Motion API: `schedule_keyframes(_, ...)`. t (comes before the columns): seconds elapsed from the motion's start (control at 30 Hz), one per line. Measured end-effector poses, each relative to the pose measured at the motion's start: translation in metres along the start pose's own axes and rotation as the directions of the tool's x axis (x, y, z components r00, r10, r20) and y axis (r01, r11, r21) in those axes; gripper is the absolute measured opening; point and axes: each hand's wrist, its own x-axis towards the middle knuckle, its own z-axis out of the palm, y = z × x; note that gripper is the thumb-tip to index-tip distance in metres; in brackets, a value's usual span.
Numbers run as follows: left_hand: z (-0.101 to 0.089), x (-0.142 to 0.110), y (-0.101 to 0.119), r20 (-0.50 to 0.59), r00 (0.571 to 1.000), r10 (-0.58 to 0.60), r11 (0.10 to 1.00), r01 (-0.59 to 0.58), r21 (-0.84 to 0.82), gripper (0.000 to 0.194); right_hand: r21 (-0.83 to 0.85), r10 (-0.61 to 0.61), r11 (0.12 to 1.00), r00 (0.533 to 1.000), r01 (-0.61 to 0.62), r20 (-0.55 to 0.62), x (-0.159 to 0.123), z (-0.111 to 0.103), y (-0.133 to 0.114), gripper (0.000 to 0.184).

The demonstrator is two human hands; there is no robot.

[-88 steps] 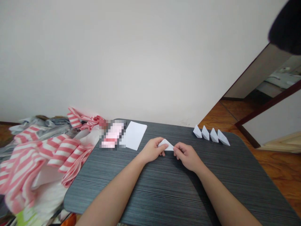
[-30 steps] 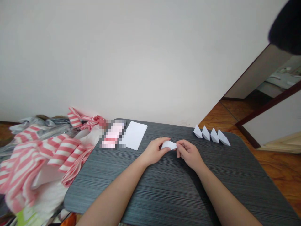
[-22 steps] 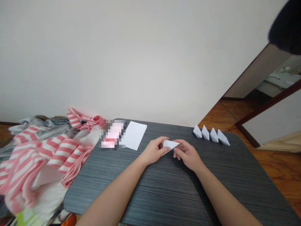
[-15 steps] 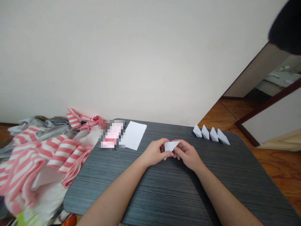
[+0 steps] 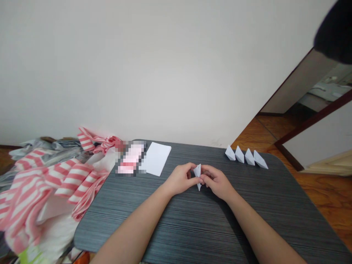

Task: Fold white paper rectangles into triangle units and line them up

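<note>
Between both hands, above the middle of the dark table (image 5: 176, 220), is a small folded white paper (image 5: 197, 171) with pointed ends. My left hand (image 5: 181, 179) pinches it from the left, thumb in front and fingers behind. From the right, my right hand (image 5: 216, 181) grips the same paper with thumb and fingertips. One point of the paper sticks up and another shows below the thumbs; its middle is partly hidden by the fingers. Several similar folded paper pieces (image 5: 249, 157) stand in a row at the table's back right.
A stack of white paper sheets (image 5: 157, 159) lies at the back left, beside a blurred-out pink item (image 5: 132, 157). Red-and-white striped cloth (image 5: 74, 179) is heaped left of the table. A pale wall (image 5: 176, 73) rises behind, with wooden floor (image 5: 327, 198) to the right.
The folded paper has turned in my fingers: its broad side faced the camera with a tip to the right, and now it looks narrow and upright. Both hands stay nearly in place.
</note>
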Motion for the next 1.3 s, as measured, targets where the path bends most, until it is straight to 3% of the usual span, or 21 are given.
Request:
schedule_keyframes(0.3, 0.001, 0.001, -0.003, -0.037, 0.999, -0.037, 0.998, 0.034, -0.060, 0.039, -0.201, -0.062, 0.979, 0.996, 0.046, -0.071, 0.000, -0.004, -0.011, 0.024)
schedule_keyframes(0.53, -0.001, 0.001, 0.000, -0.026, 0.999, -0.031, 0.993, 0.028, -0.116, 0.037, -0.138, -0.029, 0.990, 0.998, 0.038, 0.063, -0.002, -0.002, -0.014, 0.033)
schedule_keyframes(0.7, -0.003, 0.001, 0.000, -0.015, 1.000, -0.013, 0.981, 0.010, -0.195, 0.034, -0.169, 0.014, 0.985, 1.000, -0.018, -0.023, -0.001, -0.004, -0.009, 0.037)
schedule_keyframes(0.93, -0.004, 0.002, -0.004, 0.001, 1.000, -0.023, 0.936, 0.022, -0.353, 0.038, 0.039, 0.092, 0.995, 0.992, -0.089, -0.083, -0.002, -0.005, 0.003, 0.037)
schedule_keyframes(1.1, -0.004, 0.003, -0.006, 0.030, 0.999, -0.021, 0.892, 0.032, -0.450, 0.040, 0.095, 0.013, 0.995, 0.994, -0.003, -0.110, -0.002, -0.007, 0.009, 0.033)
schedule_keyframes(1.3, -0.004, 0.004, -0.011, 0.027, 0.997, -0.073, 0.895, 0.077, -0.439, 0.040, -0.048, -0.135, 0.990, 0.990, 0.132, -0.049, -0.001, -0.006, 0.007, 0.036)
